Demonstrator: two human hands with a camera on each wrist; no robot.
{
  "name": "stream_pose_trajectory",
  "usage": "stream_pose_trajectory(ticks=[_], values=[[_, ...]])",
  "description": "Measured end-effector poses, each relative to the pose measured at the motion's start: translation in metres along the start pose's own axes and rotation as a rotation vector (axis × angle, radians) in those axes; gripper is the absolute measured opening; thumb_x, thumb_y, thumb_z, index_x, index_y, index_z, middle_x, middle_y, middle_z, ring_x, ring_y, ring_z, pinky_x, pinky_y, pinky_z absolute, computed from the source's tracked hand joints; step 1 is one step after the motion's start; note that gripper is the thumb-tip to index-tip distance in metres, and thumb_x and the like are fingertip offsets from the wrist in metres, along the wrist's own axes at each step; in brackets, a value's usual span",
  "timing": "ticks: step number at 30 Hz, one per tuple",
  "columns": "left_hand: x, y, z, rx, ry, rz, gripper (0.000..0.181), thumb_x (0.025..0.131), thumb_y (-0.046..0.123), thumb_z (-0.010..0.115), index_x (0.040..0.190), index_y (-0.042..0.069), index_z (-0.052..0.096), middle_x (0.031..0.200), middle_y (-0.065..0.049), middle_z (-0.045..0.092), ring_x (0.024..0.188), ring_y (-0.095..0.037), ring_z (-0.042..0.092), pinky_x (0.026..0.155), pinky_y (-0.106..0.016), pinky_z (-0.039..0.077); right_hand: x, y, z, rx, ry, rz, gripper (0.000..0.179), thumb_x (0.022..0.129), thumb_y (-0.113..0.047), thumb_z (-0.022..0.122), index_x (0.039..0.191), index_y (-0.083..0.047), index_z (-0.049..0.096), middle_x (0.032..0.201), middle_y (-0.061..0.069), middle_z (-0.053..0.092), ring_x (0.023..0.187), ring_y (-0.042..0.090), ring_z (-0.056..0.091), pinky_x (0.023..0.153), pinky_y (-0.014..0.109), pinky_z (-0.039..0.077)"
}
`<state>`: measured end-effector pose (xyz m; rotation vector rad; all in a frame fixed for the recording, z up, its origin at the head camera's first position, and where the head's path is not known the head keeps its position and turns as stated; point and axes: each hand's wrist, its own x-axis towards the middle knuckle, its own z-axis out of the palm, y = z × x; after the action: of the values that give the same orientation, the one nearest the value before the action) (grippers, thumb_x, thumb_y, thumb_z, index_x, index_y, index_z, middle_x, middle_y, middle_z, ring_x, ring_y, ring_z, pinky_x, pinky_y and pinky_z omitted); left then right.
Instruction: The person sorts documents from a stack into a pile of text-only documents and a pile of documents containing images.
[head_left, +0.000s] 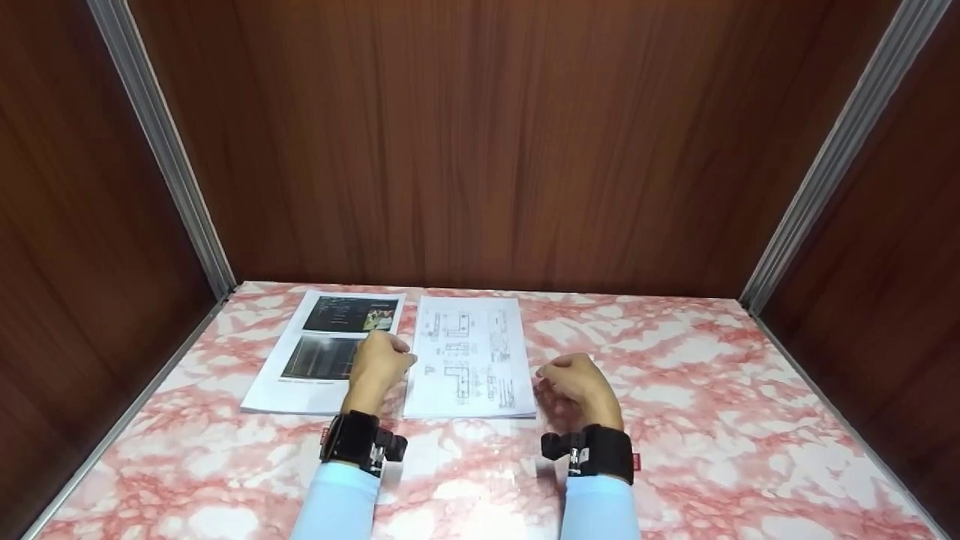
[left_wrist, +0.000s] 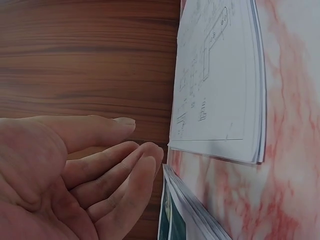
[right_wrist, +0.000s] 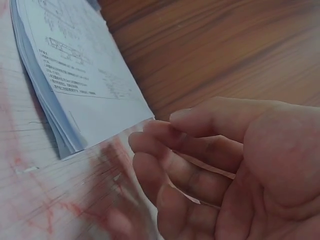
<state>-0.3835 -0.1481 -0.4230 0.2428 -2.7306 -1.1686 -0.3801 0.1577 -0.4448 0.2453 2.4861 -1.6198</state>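
A stack of paper sheets (head_left: 472,356) with technical line drawings on top lies between the two hands. To its left lies a second stack of sheets (head_left: 319,358), printed with two dark pictures. My left hand (head_left: 377,369) hovers over the right side of this picture stack, beside the drawings' left edge; in the left wrist view its fingers (left_wrist: 105,180) are loosely bent, with nothing between them. Close to the right edge of the drawing stack is my right hand (head_left: 583,384). Its fingers (right_wrist: 192,180) curl loosely and hold nothing in the right wrist view; whether a fingertip touches the paper I cannot tell.
Both stacks lie on a table (head_left: 697,420) with a red and white marbled top. A brown wood-grain panel (head_left: 480,150) rises at its back edge, with further panels at both sides and grey metal posts (head_left: 169,150) in the corners.
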Motion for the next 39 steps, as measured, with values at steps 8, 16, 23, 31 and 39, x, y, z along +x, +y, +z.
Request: stream_pose_trajectory(ticks=[8, 16, 23, 31, 39], values=[[-0.001, 0.007, -0.013, -0.029, 0.043, 0.037, 0.022, 0.075, 0.022, 0.071, 0.094, 0.01, 0.072, 0.092, -0.006, 0.07, 0.084, -0.021, 0.064, 0.074, -0.037, 0.05, 0.0, -0.013, 0.003, 0.006, 0.037, -0.097, 0.024, 0.085, -0.023, 0.06, 0.099, -0.004, 0.067, 0.085, 0.012, 0.069, 0.08, 0.027, 0.065, 0.074, 0.041, 0.053], [-0.006, 0.016, -0.04, -0.052, 0.124, 0.139, 0.016, 0.076, 0.021, 0.067, 0.089, 0.014, 0.073, 0.083, -0.003, 0.071, 0.078, -0.018, 0.065, 0.071, -0.035, 0.049, -0.002, -0.034, 0.005, 0.06, 0.093, -0.21, 0.019, 0.088, -0.02, 0.058, 0.099, -0.006, 0.066, 0.086, 0.014, 0.066, 0.073, 0.021, 0.063, 0.068, 0.036, 0.053], [-0.017, 0.024, -0.087, -0.1, 0.237, 0.234, 0.014, 0.081, 0.026, 0.066, 0.089, 0.016, 0.071, 0.085, -0.002, 0.07, 0.079, -0.017, 0.063, 0.072, -0.032, 0.048, -0.033, -0.09, 0.024, 0.174, 0.172, -0.431, 0.014, 0.088, -0.018, 0.06, 0.091, -0.007, 0.068, 0.075, 0.012, 0.064, 0.064, 0.021, 0.059, 0.057, 0.031, 0.051], [-0.014, -0.016, -0.134, -0.183, 0.425, 0.354, 0.012, 0.084, 0.023, 0.066, 0.093, 0.017, 0.071, 0.091, -0.001, 0.071, 0.083, -0.012, 0.064, 0.074, -0.023, 0.048, -0.063, -0.138, 0.086, 0.229, 0.053, -0.62, 0.013, 0.088, -0.005, 0.055, 0.092, 0.0, 0.066, 0.076, 0.017, 0.065, 0.065, 0.028, 0.061, 0.051, 0.024, 0.048], [0.01, -0.094, -0.127, -0.189, 0.46, 0.118, 0.017, 0.085, 0.022, 0.064, 0.097, 0.013, 0.071, 0.092, -0.005, 0.072, 0.076, -0.001, 0.058, 0.074, -0.019, 0.043, -0.022, -0.112, 0.164, 0.19, -0.081, -0.646, 0.014, 0.086, -0.005, 0.052, 0.09, -0.001, 0.066, 0.078, 0.011, 0.065, 0.068, 0.017, 0.058, 0.057, 0.027, 0.051]])
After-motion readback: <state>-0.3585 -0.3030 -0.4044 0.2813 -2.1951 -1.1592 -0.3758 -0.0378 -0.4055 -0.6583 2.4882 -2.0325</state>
